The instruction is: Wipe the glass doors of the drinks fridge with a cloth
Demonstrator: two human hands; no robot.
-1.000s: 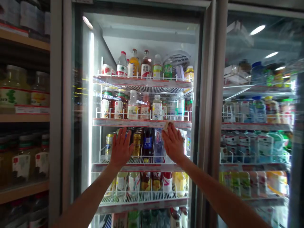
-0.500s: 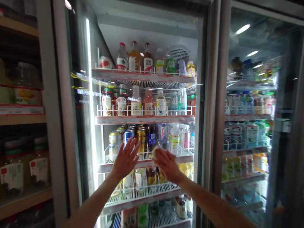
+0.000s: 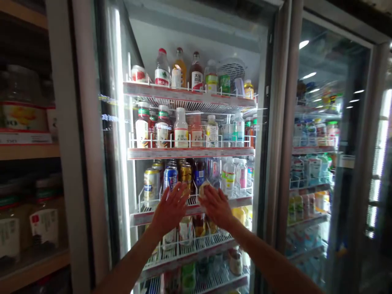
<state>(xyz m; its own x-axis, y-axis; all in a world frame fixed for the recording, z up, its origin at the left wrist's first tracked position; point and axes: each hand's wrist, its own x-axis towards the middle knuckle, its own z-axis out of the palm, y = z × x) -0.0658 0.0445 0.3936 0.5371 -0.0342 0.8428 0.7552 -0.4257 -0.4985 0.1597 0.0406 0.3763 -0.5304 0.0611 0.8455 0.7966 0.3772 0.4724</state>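
Both my hands are raised in front of the glass door [image 3: 196, 30] of a lit drinks cooler. My left hand [image 3: 170, 208] is open, palm toward the glass, fingers outstretched, in front of the cans on the third shelf. Whether it touches the glass I cannot tell. Beside it, my right hand [image 3: 218, 208] lies flat over a pale, crumpled cloth [image 3: 203, 189] held toward the glass. Most of the cloth is hidden under the fingers; only its upper left part shows. Behind my hands stand a blue can [image 3: 170, 179] and gold cans [image 3: 185, 174].
Bottles stand on the upper shelf [image 3: 190, 96] and second shelf [image 3: 190, 153] behind the glass. A metal door frame [image 3: 283, 122] separates this cooler from another glass-fronted one [image 3: 324, 94] at right. On the left is a wooden shelf [image 3: 27, 151] with jars.
My left hand has moved right, closer to my right hand. The right hand stays on the cloth in nearly the same place. The view has shifted slightly.
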